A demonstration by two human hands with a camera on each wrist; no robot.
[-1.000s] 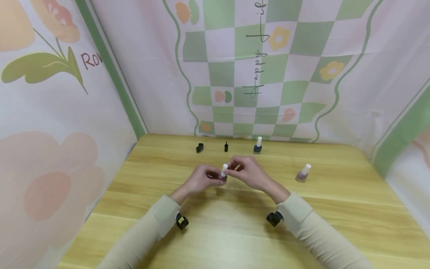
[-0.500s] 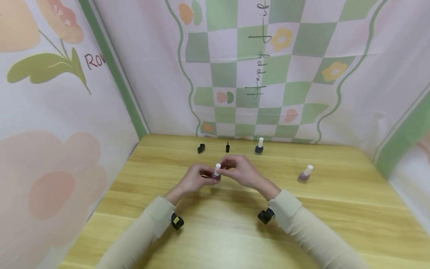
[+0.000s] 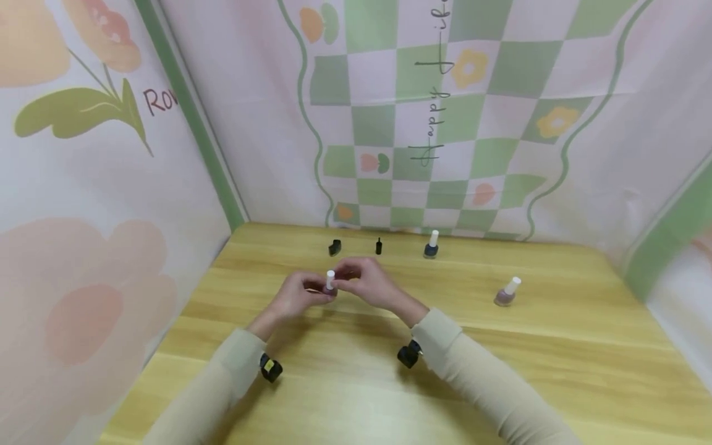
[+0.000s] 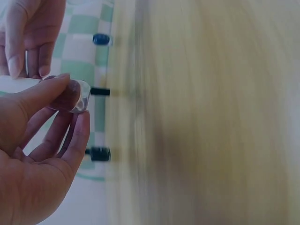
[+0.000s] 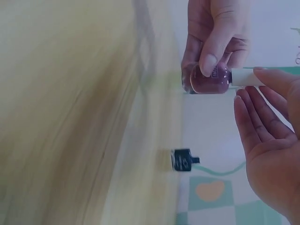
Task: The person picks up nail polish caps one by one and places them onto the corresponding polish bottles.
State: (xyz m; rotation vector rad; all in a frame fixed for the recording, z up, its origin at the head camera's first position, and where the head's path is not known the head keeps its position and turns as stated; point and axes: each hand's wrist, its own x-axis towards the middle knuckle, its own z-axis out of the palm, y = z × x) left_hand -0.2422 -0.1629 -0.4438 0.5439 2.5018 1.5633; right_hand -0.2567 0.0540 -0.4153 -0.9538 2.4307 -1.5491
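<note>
In the right wrist view, a nail polish bottle (image 5: 215,83) with dark mauve polish lies sideways across the picture, its white cap (image 5: 244,77) on the neck. My left hand (image 3: 292,295) holds the bottle's glass body between thumb and fingers, above the table. The thumb and fingers of my right hand (image 3: 369,284) pinch the white cap. Behind the hands stand a black, angular nail polish bottle (image 3: 334,248), a slim black bottle (image 3: 379,247) and a navy nail polish bottle (image 3: 431,250) with a white cap. A second mauve nail polish bottle (image 3: 504,298) stands to the right.
The wooden table (image 3: 356,395) reaches back to a checkered curtain (image 3: 411,123). Another printed curtain (image 3: 105,272) borders the left side. A small black camera hangs under each sleeve cuff.
Both hands have moved left together with the held nail polish bottle, now in front of the angular black bottle. The grips look the same, and the standing bottles stay in place.
</note>
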